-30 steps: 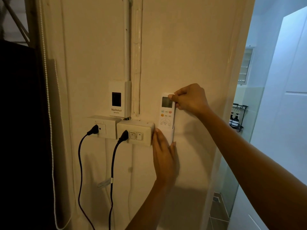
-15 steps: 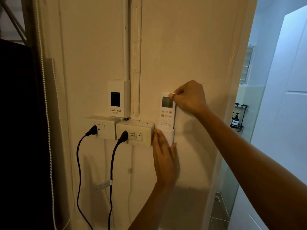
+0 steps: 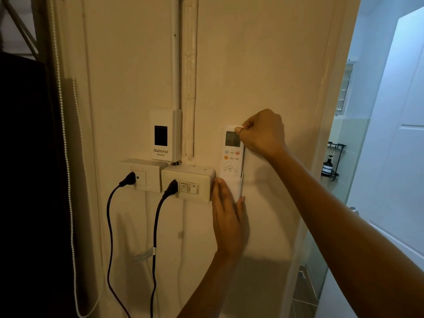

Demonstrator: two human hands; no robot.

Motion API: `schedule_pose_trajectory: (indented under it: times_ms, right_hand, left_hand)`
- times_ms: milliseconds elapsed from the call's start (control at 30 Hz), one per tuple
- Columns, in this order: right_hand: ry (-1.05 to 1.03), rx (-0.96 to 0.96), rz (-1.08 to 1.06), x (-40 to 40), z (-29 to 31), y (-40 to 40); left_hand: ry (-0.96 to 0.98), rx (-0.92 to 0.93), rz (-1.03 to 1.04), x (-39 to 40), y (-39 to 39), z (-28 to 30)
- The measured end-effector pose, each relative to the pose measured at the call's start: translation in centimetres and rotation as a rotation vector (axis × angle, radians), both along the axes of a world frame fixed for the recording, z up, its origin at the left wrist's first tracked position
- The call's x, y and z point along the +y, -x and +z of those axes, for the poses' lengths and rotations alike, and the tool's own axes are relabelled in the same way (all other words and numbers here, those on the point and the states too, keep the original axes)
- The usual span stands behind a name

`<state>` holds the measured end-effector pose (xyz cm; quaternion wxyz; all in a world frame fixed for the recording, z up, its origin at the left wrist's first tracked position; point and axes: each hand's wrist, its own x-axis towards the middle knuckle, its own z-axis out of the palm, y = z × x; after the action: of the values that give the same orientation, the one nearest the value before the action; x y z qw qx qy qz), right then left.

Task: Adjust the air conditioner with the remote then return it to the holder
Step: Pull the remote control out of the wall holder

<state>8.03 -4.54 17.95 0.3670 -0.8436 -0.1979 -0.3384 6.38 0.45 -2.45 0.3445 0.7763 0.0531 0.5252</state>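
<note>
Fingers of the right hand (image 3: 261,131) are curled tight and pinch the top corner of the long white plastic remote with a small grey screen (image 3: 232,152), near the middle of the frame. Pinching it up high probably lets the person guide it straight up or down. The remote stands upright, with its bottom end sitting in the small white holder on the wall (image 3: 236,185).

Below it, the left hand (image 3: 229,221) is flat and open, fingers straight and pointing up. The fingertips touch the holder from below and from its left side, most likely to stop it from wobbling or coming off the cream wall (image 3: 263,65).

Just left of the holder is a cream switch box with a black plug (image 3: 187,184).
</note>
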Motion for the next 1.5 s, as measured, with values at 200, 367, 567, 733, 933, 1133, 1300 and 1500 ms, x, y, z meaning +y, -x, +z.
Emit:
schedule_pose_trajectory:
  times_ms: [200, 367, 567, 733, 933, 1133, 1300, 1500]
  right_hand:
    - [-0.005, -0.008, -0.009, -0.1, -0.3, 0.1]
    - [-0.015, -0.050, -0.024, 0.3, 2.3, 0.5]
    - [-0.002, -0.030, 0.021, -0.1, 2.1, 0.5]
    - [-0.026, -0.033, 0.067, -0.5, 2.7, 1.3]
    - [-0.149, -0.021, 0.096, -1.9, 4.4, 2.1]
    - [-0.235, 0.052, 0.137, -4.4, 4.6, 2.1]
    - [-0.236, 0.142, 0.189, -5.8, 2.8, 1.9]
    - [-0.252, 0.343, 0.316, -6.1, 0.4, 1.4]
  left_hand:
    - [-0.004, 0.000, 0.000, 0.0, 0.0, -0.1]
    - [0.001, -0.030, -0.008, 0.0, 0.1, -0.1]
    - [0.013, -0.032, -0.024, 0.0, 0.1, 0.0]
    - [0.028, -0.028, -0.046, 0.0, 0.3, 0.1]
    - [0.078, -0.034, -0.081, 0.1, 1.0, 0.6]
    - [0.062, -0.017, -0.040, 0.2, 1.3, 0.8]
    - [0.093, 0.026, -0.163, 1.0, 2.2, 1.6]
    - [0.136, 0.024, -0.308, 2.1, 4.2, 3.3]
